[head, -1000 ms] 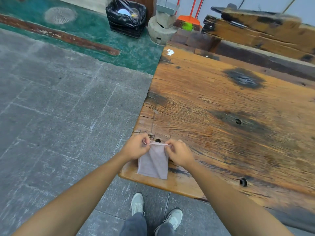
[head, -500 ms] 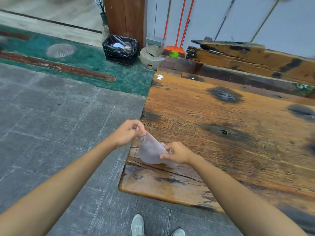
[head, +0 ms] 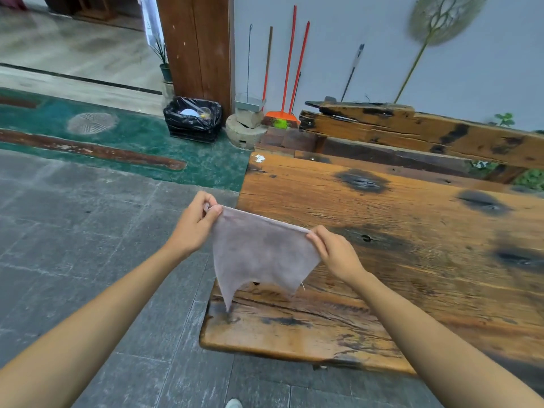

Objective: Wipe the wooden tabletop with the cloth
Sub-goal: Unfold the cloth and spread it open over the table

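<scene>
A pale lilac cloth (head: 259, 254) hangs spread out in the air above the near left corner of the wooden tabletop (head: 397, 260). My left hand (head: 194, 225) pinches its upper left corner, out past the table's left edge. My right hand (head: 335, 254) pinches the upper right corner, over the wood. The cloth's top edge is stretched taut between both hands and its lower edge hangs ragged, just above the tabletop. The tabletop is rough orange-brown planks with dark burnt patches and small holes.
Grey stone floor lies to the left of the table, with a green carpet (head: 132, 142) beyond. A black-bagged bin (head: 192, 119), a stone block (head: 244, 131) and red-handled brooms (head: 290, 69) stand by the wall. A wooden bench back (head: 412, 131) runs behind the table.
The folded cloth has been lifted off the table corner and opened out. My hands have moved apart, the left one up and to the left. The camera has tilted upward.
</scene>
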A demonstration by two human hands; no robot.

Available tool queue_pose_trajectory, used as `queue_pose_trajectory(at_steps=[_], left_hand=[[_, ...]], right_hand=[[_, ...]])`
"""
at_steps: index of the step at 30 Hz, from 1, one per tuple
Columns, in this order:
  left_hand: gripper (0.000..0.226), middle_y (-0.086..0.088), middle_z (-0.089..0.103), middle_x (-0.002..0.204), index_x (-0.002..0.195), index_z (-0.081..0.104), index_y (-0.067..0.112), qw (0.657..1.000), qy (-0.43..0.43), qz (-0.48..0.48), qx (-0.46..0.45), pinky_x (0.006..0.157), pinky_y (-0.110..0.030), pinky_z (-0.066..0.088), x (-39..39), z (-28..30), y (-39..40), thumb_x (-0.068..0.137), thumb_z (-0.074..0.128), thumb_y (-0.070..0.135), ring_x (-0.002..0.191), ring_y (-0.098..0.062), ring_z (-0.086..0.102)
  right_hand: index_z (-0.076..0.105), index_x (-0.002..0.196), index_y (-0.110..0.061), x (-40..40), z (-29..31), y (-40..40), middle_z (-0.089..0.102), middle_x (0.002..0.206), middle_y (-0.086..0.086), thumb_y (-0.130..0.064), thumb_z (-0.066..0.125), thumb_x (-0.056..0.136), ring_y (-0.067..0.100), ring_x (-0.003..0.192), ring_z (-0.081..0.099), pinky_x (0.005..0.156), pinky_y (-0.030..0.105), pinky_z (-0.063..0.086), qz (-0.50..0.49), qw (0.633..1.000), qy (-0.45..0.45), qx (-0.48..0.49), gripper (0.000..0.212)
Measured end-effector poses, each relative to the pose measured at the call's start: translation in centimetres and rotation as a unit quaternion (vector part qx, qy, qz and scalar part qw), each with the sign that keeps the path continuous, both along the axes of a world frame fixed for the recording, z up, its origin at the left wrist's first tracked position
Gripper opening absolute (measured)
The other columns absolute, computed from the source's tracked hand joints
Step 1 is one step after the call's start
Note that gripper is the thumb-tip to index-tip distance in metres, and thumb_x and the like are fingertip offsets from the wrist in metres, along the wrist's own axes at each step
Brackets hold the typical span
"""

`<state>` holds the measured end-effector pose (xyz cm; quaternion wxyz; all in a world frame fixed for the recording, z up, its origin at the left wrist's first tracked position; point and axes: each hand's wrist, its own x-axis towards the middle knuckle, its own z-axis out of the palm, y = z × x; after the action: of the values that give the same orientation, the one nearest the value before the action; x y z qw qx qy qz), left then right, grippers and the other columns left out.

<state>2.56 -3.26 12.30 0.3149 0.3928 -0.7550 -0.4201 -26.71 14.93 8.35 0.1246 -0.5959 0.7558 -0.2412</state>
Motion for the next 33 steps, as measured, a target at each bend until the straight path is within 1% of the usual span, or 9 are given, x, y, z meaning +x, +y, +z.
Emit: queue_pose_trajectory(at_steps=[6, 9, 13, 16, 19, 22, 27, 30, 33], left_hand=[[0.01, 0.001, 0.057, 0.084, 0.095, 0.051, 0.019, 0.997, 0.043, 0.041, -0.044, 0.069, -0.03, 0.043, -0.9, 0.3, 2.0, 0.101, 0.054, 0.026, 0.071, -0.008, 0.052], [0.003, 0.014, 0.069, 0.092, 0.094, 0.064, 0.024, 0.997, 0.067, 0.031, -0.03, 0.081, -0.012, 0.049, -0.6, 0.2, 2.9, 0.095, 0.064, 0.025, 0.091, -0.001, 0.065], [0.013, 0.013, 0.076, 0.098, 0.103, 0.076, 0.025, 0.998, 0.051, 0.001, -0.024, 0.086, -0.02, 0.055, 0.5, -0.9, 4.4, 0.09, 0.073, 0.026, 0.096, 0.0, 0.07], [0.013, 0.016, 0.077, 0.091, 0.098, 0.077, 0.031, 0.998, 0.068, -0.011, -0.002, 0.082, -0.02, 0.057, 1.5, -1.8, 5.9, 0.086, 0.077, 0.027, 0.091, 0.002, 0.071], [0.014, 0.017, 0.077, 0.092, 0.095, 0.079, 0.037, 0.996, 0.088, -0.028, 0.018, 0.079, -0.016, 0.056, 2.6, -2.7, 7.1, 0.082, 0.079, 0.034, 0.09, -0.001, 0.073], [0.017, 0.017, 0.077, 0.092, 0.095, 0.078, 0.041, 0.995, 0.083, -0.036, 0.038, 0.078, -0.015, 0.056, 3.5, -4.1, 7.8, 0.078, 0.079, 0.041, 0.089, -0.001, 0.073], [0.013, 0.016, 0.078, 0.085, 0.087, 0.079, 0.035, 0.998, 0.002, -0.031, 0.06, 0.077, -0.028, 0.06, 3.8, -7.7, 6.6, 0.08, 0.081, 0.024, 0.082, 0.0, 0.072], [0.017, 0.017, 0.076, 0.082, 0.085, 0.077, 0.036, 0.996, -0.066, -0.035, 0.049, 0.076, -0.024, 0.059, 3.6, -9.7, 5.1, 0.082, 0.08, 0.019, 0.08, 0.0, 0.071], [0.009, 0.01, 0.077, 0.086, 0.091, 0.081, 0.023, 0.991, -0.118, -0.034, 0.062, 0.082, -0.031, 0.06, 3.1, -11.1, 3.4, 0.083, 0.079, 0.02, 0.082, -0.003, 0.071]], right_hand=[[0.053, 0.097, -0.036, 1.0, 1.9, 1.6, 0.059, 0.082, -0.016, -0.046, 0.035, 0.107, 0.013, 0.076, 0.061, 0.059, 0.032, 0.041, -0.062, 0.991, 0.05, -0.106, 0.023], [0.059, 0.098, -0.034, 0.8, 2.1, 3.6, 0.063, 0.077, -0.015, -0.047, 0.043, 0.105, 0.015, 0.074, 0.065, 0.059, 0.034, 0.048, -0.086, 0.985, 0.07, -0.132, 0.021], [0.068, 0.097, -0.033, 0.2, 1.6, 6.3, 0.073, 0.082, -0.011, -0.051, 0.049, 0.1, 0.013, 0.077, 0.069, 0.065, 0.041, 0.053, -0.064, 0.99, 0.005, -0.122, 0.026], [0.07, 0.083, -0.029, 0.3, 1.1, 8.2, 0.069, 0.074, -0.012, -0.054, 0.052, 0.099, 0.007, 0.069, 0.066, 0.063, 0.041, 0.051, -0.053, 0.991, -0.019, -0.121, 0.034], [0.054, 0.061, -0.036, 1.0, 0.5, 10.0, 0.056, 0.058, -0.015, -0.05, 0.056, 0.098, 0.003, 0.054, 0.056, 0.055, 0.029, 0.042, -0.052, 0.988, -0.028, -0.145, 0.039], [0.047, 0.057, -0.037, 1.9, -0.3, 11.0, 0.055, 0.057, -0.014, -0.048, 0.058, 0.097, 0.001, 0.051, 0.053, 0.052, 0.026, 0.04, -0.058, 0.986, -0.047, -0.152, 0.043], [0.057, 0.073, -0.032, 2.6, -3.4, 10.5, 0.065, 0.071, -0.014, -0.046, 0.056, 0.098, 0.004, 0.066, 0.063, 0.063, 0.037, 0.052, -0.049, 0.997, -0.046, -0.044, 0.029], [0.067, 0.09, -0.036, 2.9, -5.3, 9.3, 0.065, 0.088, -0.016, -0.049, 0.053, 0.099, 0.005, 0.081, 0.062, 0.07, 0.039, 0.054, -0.033, 0.998, -0.008, 0.045, 0.02], [0.073, 0.106, -0.033, 3.0, -6.9, 7.8, 0.064, 0.102, -0.013, -0.045, 0.055, 0.099, 0.012, 0.092, 0.064, 0.076, 0.039, 0.055, -0.059, 0.994, 0.02, 0.091, 0.024]])
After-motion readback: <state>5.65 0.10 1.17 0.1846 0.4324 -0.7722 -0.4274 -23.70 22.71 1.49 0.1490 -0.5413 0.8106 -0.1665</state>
